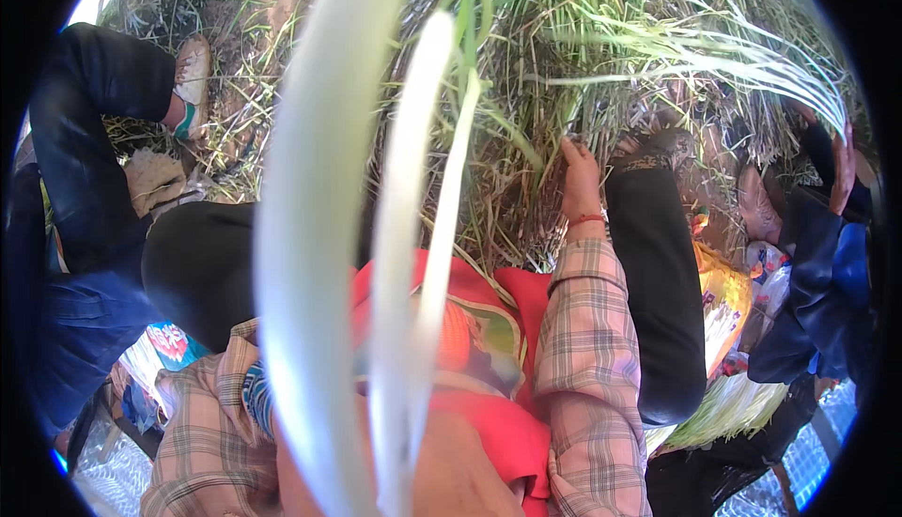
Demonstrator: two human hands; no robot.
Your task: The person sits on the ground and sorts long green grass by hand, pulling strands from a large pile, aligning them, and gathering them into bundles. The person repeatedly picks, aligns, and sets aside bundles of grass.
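Observation:
Close to the camera, my left hand (465,468) is a large blurred shape at the bottom, with long pale plant stalks (416,186) rising from it. They turn green higher up, and the nearest is wide and out of focus. The fingers around their lower ends are mostly hidden. Further out, my right hand (581,179), with a red cord at the wrist, reaches down to a heap of green and dry stalks (521,186) between my knees. Its fingertips are partly hidden there, so a hold is unclear. A red apron (493,418) covers my lap.
At right, another person's hand (843,165) holds a bunch of pale stalks (789,80). A yellow bag (729,291) and a stalk bundle (733,415) lie beside my right leg. Another person's dark-trousered leg (91,165) and shoe (194,77) are at left.

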